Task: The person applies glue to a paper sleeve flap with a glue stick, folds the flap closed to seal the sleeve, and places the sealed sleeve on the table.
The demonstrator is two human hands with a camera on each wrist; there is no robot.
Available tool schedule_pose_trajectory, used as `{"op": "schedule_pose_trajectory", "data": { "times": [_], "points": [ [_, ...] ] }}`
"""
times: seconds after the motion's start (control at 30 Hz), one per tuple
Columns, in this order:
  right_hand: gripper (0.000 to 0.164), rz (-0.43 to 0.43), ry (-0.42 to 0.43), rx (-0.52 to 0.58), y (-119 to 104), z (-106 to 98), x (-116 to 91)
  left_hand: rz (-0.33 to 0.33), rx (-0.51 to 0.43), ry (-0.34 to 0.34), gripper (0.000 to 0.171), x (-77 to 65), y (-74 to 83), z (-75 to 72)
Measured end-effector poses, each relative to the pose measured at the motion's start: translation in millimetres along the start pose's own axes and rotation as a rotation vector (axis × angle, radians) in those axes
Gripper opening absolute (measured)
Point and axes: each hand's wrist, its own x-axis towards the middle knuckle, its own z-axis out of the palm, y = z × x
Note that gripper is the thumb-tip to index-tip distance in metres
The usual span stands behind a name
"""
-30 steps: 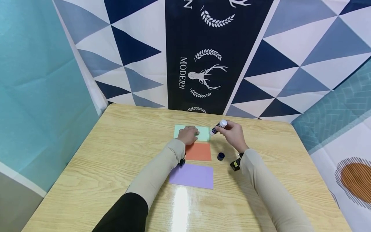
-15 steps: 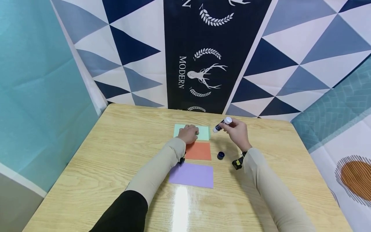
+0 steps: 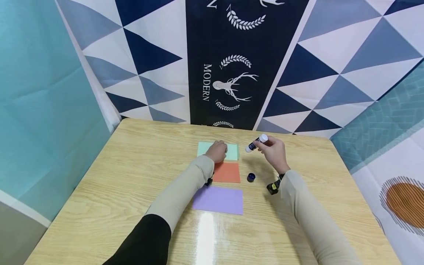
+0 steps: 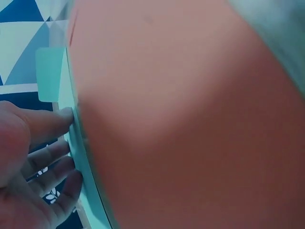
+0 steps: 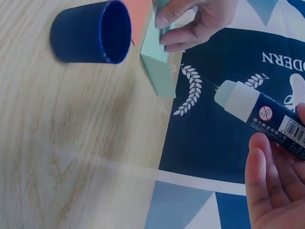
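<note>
My left hand [image 3: 216, 151] rests its fingertips on a mint-green paper [image 3: 204, 148] near the far side of the table. At the paper's right end a narrow flap [image 5: 159, 71] stands bent up, as the right wrist view shows. To the right, my right hand [image 3: 275, 152] grips an uncapped glue stick [image 3: 255, 144] above the table, tilted with its tip to the left. A pale glue tip [image 5: 224, 93] shows, trailing a fine thread. The dark blue cap [image 3: 251, 177] stands on the table nearer me.
Nearer me than the green paper lies an orange paper [image 3: 228, 173], partly under my left wrist. Closer still is a purple paper [image 3: 218, 200]. A patterned cloth [image 3: 225, 55] hangs behind the wooden table [image 3: 132, 165].
My right hand has lifted the glue stick away from the green paper's right end, up and to the right. My left hand stays on the paper, its fingers shifted slightly.
</note>
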Motion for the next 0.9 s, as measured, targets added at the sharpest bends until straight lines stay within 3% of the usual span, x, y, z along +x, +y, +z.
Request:
{"op": "schedule_pose_trajectory", "data": {
  "times": [0.23, 0.43, 0.6, 0.9],
  "points": [
    [0.030, 0.013, 0.002, 0.006, 7.7, -3.4, 0.6, 0.010, 0.019, -0.034, 0.047, 1.6, 7.1, -2.1],
    [0.031, 0.028, -0.012, 0.015, 11.1, -5.4, 0.6, 0.014, 0.063, -0.036, 0.050, 4.2, 6.8, -0.2],
    [0.030, 0.033, -0.017, 0.028, 11.3, -6.2, 1.2, 0.015, 0.046, -0.027, 0.051, 4.6, 6.2, -0.2],
    [0.032, 0.073, -0.034, 0.069, 14.9, -8.5, -0.4, 0.024, 0.081, -0.106, 0.070, 5.0, 17.4, -1.5]
  ]
}}
